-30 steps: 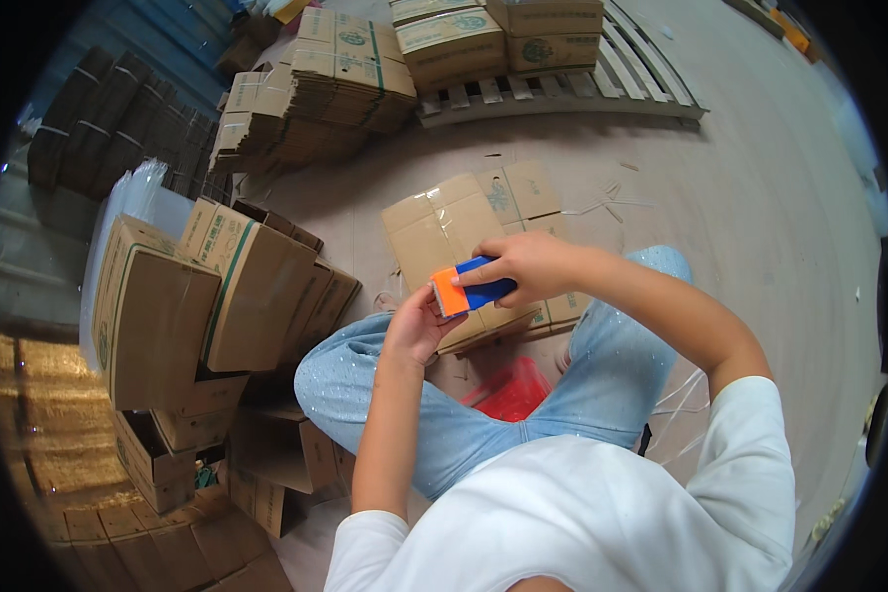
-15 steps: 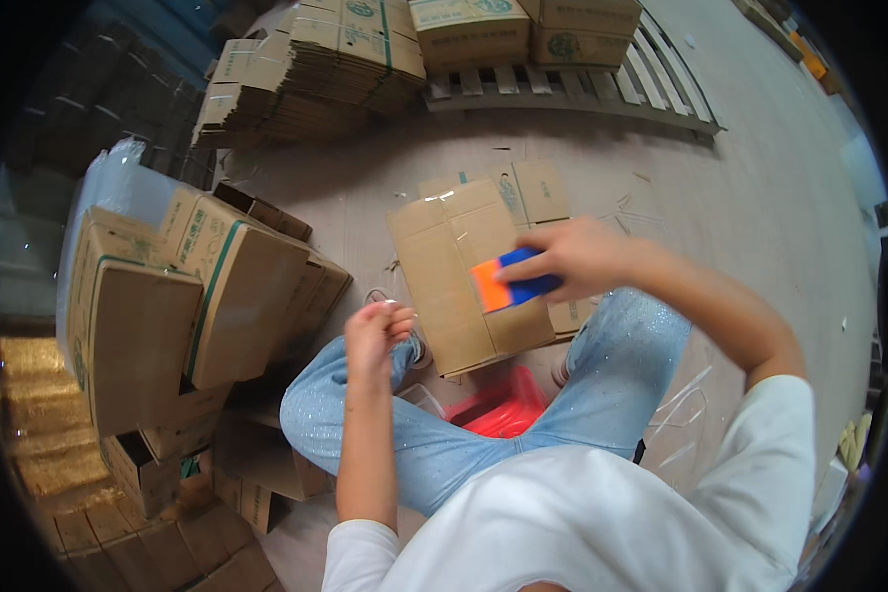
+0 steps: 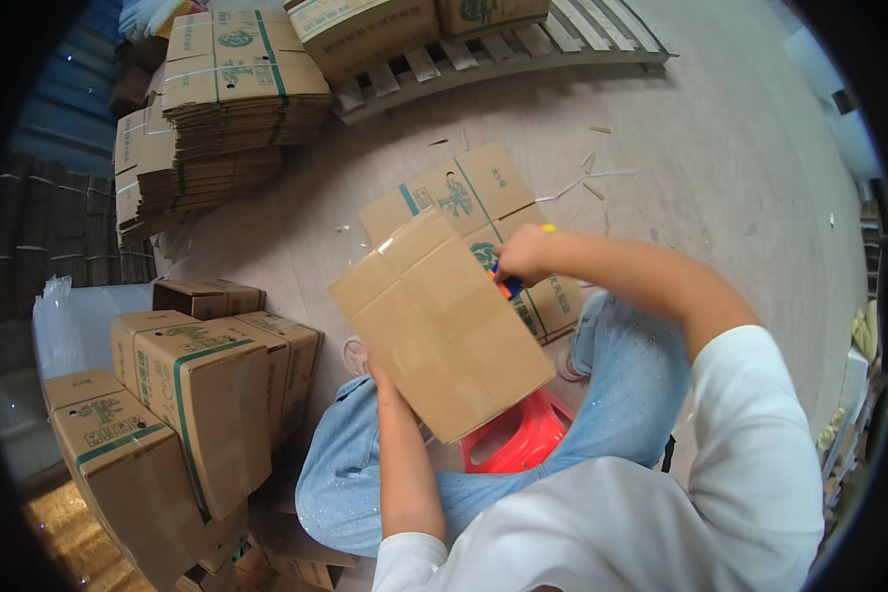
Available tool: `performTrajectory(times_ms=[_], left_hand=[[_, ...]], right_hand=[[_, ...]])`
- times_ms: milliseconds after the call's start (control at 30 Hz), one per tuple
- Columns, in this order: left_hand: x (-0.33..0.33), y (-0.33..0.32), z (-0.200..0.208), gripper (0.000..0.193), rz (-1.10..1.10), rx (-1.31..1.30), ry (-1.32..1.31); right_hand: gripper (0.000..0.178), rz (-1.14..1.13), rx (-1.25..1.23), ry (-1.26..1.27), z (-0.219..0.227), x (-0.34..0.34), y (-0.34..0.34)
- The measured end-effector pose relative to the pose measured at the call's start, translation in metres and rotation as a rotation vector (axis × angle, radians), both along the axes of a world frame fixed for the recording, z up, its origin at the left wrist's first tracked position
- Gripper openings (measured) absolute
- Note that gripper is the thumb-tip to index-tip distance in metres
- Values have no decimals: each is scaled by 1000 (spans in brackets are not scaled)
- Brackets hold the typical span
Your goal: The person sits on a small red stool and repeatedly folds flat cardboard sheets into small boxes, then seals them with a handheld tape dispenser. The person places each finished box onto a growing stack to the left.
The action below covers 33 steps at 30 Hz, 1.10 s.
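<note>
Right hand: fingers curled tight round a small blue-and-orange plastic tool, probably a tape dispenser, partly hidden by my grip. One tool seen; it sits at the right edge of a plain-faced brown cardboard carton, contact uncertain. Left hand at the carton's left edge, fingers out of sight beneath; cannot tell whether they clamp or only prop it. Carton, one, lies slantwise in front of me between my knees, a shiny clear tape strip at its far end. Step in hand, my judgement: steadying the carton while working the tool along its right side. Next move seems to call for a firm left hold and a free path for the tool. Just beyond, partly covered: flat brown printed cardboard with green bands, number of layers unclear. Near side: one red plastic stool. Left: brown made-up cartons, at least four. Far left: strapped bundles of flattened cartons, at least two. Far: one slatted wooden pallet, two boxes showing on it.
</note>
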<state>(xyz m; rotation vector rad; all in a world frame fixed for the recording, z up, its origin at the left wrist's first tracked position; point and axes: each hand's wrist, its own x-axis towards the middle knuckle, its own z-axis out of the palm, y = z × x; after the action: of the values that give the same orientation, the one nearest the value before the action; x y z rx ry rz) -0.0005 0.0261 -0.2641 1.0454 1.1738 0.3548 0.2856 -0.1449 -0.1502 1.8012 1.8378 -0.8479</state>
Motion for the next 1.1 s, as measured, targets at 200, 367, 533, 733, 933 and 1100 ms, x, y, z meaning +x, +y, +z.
performTrajectory(times_ms=[200, 367, 533, 733, 933, 1100], left_hand=[[-105, 21, -45, 44, -346, 368, 660], [-27, -6, 58, 43, 96, -483, -144], [3, -26, 165, 44, 58, -244, -426], [-54, -26, 215, 52, -38, -50, -705], [-67, -50, 245, 61, -162, -150, -794], [-96, -69, 249, 69, -189, -177, -669]], right_hand=[[25, -269, -1, -130, -73, -29, 33], [29, -827, 299, -172, -31, -38, 4], [48, -1339, 600, 50, 56, -55, 2], [61, -1154, 1646, 238, 178, -89, -41], [66, -1271, 1642, 247, 199, -99, -74], [63, -1285, 1589, 275, 167, -128, -73]])
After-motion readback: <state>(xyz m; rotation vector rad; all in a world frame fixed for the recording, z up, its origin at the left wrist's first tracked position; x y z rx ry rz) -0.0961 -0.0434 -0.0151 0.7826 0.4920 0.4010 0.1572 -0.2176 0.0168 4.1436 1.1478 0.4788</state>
